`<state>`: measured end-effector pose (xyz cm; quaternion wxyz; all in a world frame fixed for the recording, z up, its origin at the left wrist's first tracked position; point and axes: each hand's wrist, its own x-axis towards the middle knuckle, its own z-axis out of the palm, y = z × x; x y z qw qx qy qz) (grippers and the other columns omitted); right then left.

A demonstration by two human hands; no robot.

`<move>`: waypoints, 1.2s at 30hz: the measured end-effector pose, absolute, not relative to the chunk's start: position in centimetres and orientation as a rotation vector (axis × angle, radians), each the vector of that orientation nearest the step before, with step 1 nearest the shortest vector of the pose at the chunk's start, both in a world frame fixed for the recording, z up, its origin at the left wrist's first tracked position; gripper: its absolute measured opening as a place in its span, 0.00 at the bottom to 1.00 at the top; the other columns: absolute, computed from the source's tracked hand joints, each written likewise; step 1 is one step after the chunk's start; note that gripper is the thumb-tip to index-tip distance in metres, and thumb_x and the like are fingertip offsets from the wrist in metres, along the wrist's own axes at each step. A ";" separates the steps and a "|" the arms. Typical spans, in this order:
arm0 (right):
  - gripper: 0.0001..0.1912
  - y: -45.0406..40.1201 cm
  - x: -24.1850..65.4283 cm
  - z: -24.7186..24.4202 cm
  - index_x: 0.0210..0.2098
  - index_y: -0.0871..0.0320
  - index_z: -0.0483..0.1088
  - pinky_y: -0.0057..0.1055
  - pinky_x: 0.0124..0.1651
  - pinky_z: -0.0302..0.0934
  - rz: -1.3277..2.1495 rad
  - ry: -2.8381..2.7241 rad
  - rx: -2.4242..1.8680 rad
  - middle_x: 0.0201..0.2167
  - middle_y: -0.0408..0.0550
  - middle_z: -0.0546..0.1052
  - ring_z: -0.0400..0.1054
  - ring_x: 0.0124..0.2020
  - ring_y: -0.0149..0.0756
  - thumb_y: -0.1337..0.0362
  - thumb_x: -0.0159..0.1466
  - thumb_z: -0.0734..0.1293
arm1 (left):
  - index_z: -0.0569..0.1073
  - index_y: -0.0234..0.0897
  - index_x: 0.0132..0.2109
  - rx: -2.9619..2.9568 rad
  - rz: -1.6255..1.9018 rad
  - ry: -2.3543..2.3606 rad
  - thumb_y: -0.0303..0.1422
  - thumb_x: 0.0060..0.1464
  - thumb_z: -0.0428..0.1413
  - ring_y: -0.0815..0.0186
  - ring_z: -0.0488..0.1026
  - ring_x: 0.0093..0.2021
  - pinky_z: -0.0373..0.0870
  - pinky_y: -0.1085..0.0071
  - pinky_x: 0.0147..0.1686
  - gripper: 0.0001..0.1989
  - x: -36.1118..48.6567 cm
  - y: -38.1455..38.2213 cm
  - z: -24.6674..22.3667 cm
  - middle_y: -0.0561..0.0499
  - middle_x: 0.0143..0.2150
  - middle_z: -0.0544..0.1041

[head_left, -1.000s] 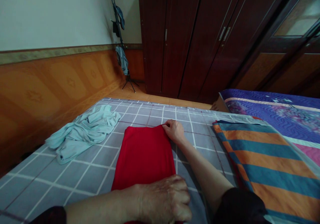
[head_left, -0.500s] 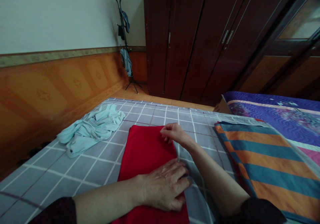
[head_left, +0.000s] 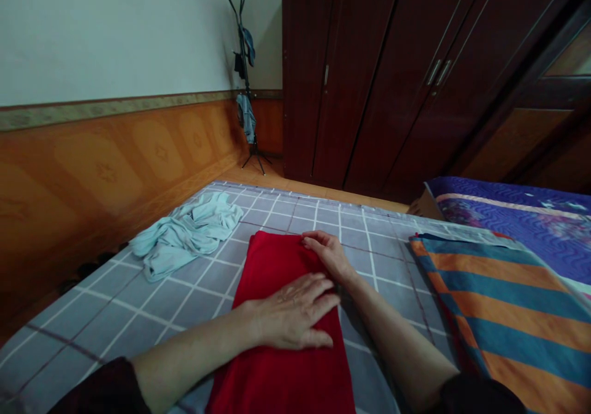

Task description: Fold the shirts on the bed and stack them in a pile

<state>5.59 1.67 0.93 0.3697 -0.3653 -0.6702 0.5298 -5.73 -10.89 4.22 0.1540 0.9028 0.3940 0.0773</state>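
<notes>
A long folded piece of red cloth lies on the bed in front of me; it looks like a garment, though its kind does not show. Flat across its middle rests my left hand, palm down with the fingers spread toward the right edge. My right hand is at the cloth's far right corner, its fingers reaching left along the far edge and lightly bent. The undersides of both hands are hidden.
A crumpled pale mint garment lies to the left on the grey checked bedsheet. On the right is a folded orange and blue striped cloth, with a purple quilt beyond it. Behind stand a coat rack and a dark wardrobe.
My left hand has moved farther up the red cloth and its fingers have spread. My right hand has loosened from a curl and lowered onto the far corner. The view has shifted slightly left.
</notes>
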 end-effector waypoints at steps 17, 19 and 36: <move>0.13 -0.2 4.9 1.6 0.41 0.61 0.73 0.36 0.47 0.64 0.949 -2.040 -0.876 0.39 0.53 0.77 0.71 0.41 0.38 0.66 0.59 0.61 | 0.53 0.32 0.66 2.362 0.188 2.092 0.46 0.63 0.41 0.55 0.41 0.69 0.39 0.53 0.65 0.31 -14.6 -10.9 3.1 0.40 0.69 0.50; 0.15 -1.6 4.6 2.3 0.45 0.60 0.72 0.37 0.53 0.60 0.877 -2.141 -0.795 0.46 0.54 0.75 0.68 0.48 0.39 0.66 0.61 0.61 | 0.51 0.33 0.67 2.435 0.173 1.925 0.48 0.62 0.42 0.55 0.40 0.69 0.41 0.54 0.65 0.33 -13.6 -12.2 3.1 0.41 0.69 0.48; 0.37 -7.3 7.0 1.9 0.65 0.66 0.51 0.51 0.65 0.42 0.308 -2.783 -0.734 0.66 0.63 0.51 0.40 0.67 0.51 0.50 0.65 0.59 | 0.42 0.25 0.68 2.240 0.052 1.878 0.60 0.55 0.41 0.47 0.29 0.68 0.41 0.47 0.63 0.48 -13.5 -14.0 2.6 0.33 0.69 0.34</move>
